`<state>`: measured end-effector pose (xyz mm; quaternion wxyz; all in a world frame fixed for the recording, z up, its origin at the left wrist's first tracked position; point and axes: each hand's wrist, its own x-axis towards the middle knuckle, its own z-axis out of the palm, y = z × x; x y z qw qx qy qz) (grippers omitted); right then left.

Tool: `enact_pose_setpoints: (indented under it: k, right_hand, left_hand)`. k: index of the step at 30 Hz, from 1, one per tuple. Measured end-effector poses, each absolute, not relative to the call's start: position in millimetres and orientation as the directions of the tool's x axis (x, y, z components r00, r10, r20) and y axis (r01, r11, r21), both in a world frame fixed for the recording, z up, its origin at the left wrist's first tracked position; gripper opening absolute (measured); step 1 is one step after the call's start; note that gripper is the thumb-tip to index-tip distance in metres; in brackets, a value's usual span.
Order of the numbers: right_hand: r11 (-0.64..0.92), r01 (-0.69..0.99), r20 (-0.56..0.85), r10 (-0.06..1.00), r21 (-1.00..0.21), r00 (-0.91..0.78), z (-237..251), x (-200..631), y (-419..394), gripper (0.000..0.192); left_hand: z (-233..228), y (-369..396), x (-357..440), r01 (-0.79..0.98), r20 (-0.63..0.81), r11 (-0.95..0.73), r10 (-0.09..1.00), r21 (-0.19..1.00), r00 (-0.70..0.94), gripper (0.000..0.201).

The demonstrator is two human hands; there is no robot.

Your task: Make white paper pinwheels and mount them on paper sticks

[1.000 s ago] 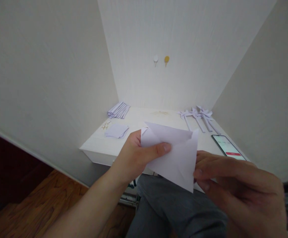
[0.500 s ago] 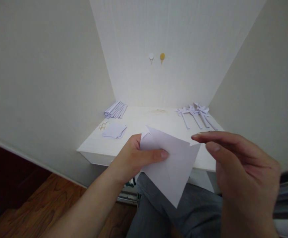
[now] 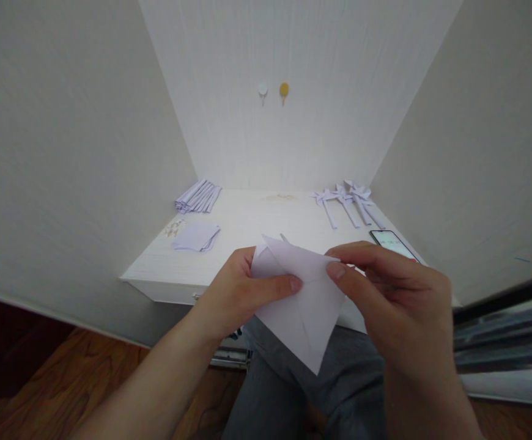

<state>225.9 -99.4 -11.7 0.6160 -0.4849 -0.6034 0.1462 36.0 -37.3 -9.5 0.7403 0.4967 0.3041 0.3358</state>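
Observation:
A white sheet of paper (image 3: 314, 311) with slit corners is held up over my lap in front of the desk. My left hand (image 3: 247, 287) grips its left side, thumb flat on the front and fingers hidden behind. With thumb and forefinger, my right hand (image 3: 389, 293) pinches the upper right corner of the paper. One pointed flap stands up at the top left, by my left thumb's base. Finished paper pinwheels (image 3: 342, 195) on rolled paper sticks lie at the desk's back right.
On the white desk (image 3: 247, 220), rolled paper sticks (image 3: 198, 197) are piled at the back left. Nearer lie a stack of paper squares (image 3: 196, 237) and small light-coloured bits (image 3: 174, 228). A phone (image 3: 394, 243) rests behind my right hand. Walls enclose both sides.
My right hand has moved left and closed on the paper's upper right corner, which it was apart from before. The view has shifted, bringing the phone into sight.

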Motion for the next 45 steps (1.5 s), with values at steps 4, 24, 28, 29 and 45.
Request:
enact_pose_setpoints:
  k: [4,24,28,29,45]
  right_hand:
    - [0.452,0.376,0.558,0.791,-0.809,0.249,-11.1,228.9,-95.9,0.013]
    - [0.328,0.299,0.417,0.853,-0.896,0.315,-13.1,221.4,-83.7,0.011]
    - [0.328,0.208,0.382,0.863,-0.921,0.331,-15.9,221.5,-84.0,0.011]
    - [0.329,0.180,0.372,0.868,-0.927,0.328,-16.7,222.0,-84.1,0.010]
    - [0.330,0.179,0.370,0.881,-0.927,0.294,-37.8,230.2,-59.2,0.007]
  left_hand:
    - [-7.2,-38.8,36.2,-0.176,-0.148,0.298,0.804,0.938,0.575,0.031]
    - [-18.8,-32.6,29.1,-0.175,-0.167,0.307,0.820,0.936,0.548,0.039]
    - [-18.7,-33.9,29.3,-0.189,-0.147,0.301,0.812,0.935,0.565,0.037]
    - [-18.6,-34.3,29.7,-0.193,-0.144,0.301,0.810,0.934,0.568,0.036]
    - [-30.5,-23.3,30.2,-0.184,-0.138,0.255,0.864,0.949,0.484,0.034]
